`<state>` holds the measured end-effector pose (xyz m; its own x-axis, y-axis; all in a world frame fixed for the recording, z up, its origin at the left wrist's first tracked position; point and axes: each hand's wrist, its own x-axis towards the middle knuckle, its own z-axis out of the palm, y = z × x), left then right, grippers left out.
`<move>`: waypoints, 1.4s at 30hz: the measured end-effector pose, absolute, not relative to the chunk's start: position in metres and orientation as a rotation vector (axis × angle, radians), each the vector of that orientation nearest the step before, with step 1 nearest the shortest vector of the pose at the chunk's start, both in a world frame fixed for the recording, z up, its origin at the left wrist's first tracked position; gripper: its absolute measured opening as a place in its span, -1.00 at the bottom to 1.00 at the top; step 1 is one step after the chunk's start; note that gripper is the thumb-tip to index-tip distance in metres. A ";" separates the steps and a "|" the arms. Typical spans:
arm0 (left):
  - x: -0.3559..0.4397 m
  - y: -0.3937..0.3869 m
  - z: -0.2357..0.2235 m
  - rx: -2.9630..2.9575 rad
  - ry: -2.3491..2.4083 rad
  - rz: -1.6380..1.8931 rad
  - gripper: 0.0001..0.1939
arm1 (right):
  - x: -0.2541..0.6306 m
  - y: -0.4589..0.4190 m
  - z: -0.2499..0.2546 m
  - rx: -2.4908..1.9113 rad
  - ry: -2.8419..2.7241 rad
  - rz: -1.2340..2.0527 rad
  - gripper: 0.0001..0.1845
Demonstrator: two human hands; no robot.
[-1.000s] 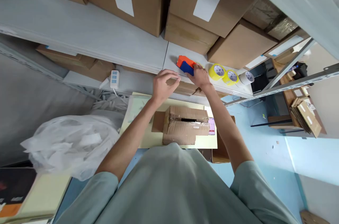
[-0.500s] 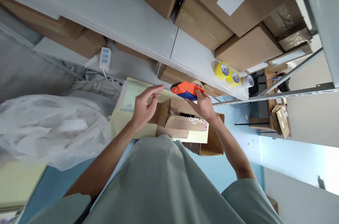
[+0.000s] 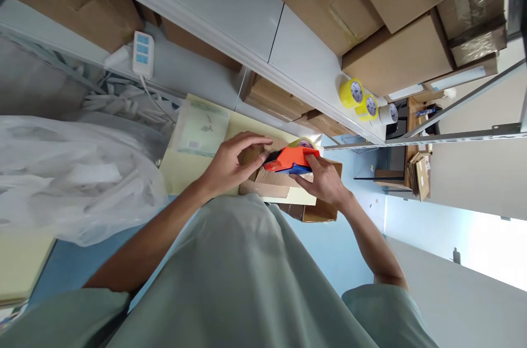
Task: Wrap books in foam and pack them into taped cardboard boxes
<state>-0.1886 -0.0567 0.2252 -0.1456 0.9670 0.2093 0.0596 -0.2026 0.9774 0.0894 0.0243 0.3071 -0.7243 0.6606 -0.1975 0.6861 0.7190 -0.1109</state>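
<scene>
My right hand (image 3: 325, 179) is closed around one end of an orange and blue tape dispenser (image 3: 288, 160). A roll of tape (image 3: 304, 142) shows at its far side. My left hand (image 3: 234, 161) is at the dispenser's dark front end, thumb and fingers apart on either side of it. Whether the thumb tip touches the dispenser I cannot tell. Beneath both hands lies a brown cardboard box (image 3: 263, 189), partly hidden by the hands and dispenser, on a pale yellow surface (image 3: 181, 169).
Yellow tape rolls (image 3: 351, 93) and a white roll (image 3: 387, 114) stand on the grey shelf (image 3: 304, 54) with large cartons (image 3: 401, 57). At left are a power strip (image 3: 143, 55) and a translucent plastic bag (image 3: 82, 172). An open carton (image 3: 325, 208) sits below right.
My left hand has moved right, up to the dispenser's front end. My right hand has lowered the dispenser slightly towards me. The camera view has shifted.
</scene>
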 end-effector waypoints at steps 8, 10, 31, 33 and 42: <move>-0.184 -0.054 0.215 1.194 1.205 1.364 -0.67 | 0.080 0.020 0.325 1.139 2.620 -0.360 -0.32; -0.181 -0.055 0.207 1.094 1.212 1.358 -0.59 | 0.074 0.019 0.330 1.169 2.553 -0.402 -0.34; -0.143 -0.056 0.058 0.364 1.237 1.316 -0.39 | 0.045 0.078 0.414 1.396 1.933 -0.635 -0.20; -0.133 -0.054 0.053 0.352 1.230 1.318 -0.38 | 0.035 0.076 0.411 1.363 1.992 -0.599 -0.19; -0.114 -0.047 0.026 0.447 1.417 1.263 -0.57 | 0.018 0.072 0.385 1.283 2.033 -0.476 -0.17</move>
<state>-0.1141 -0.0472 0.0258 -0.2982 0.8299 -0.4716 -0.3732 0.3533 0.8578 0.0184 0.0720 0.3853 -0.2857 0.6451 -0.7087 0.8926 0.4482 0.0481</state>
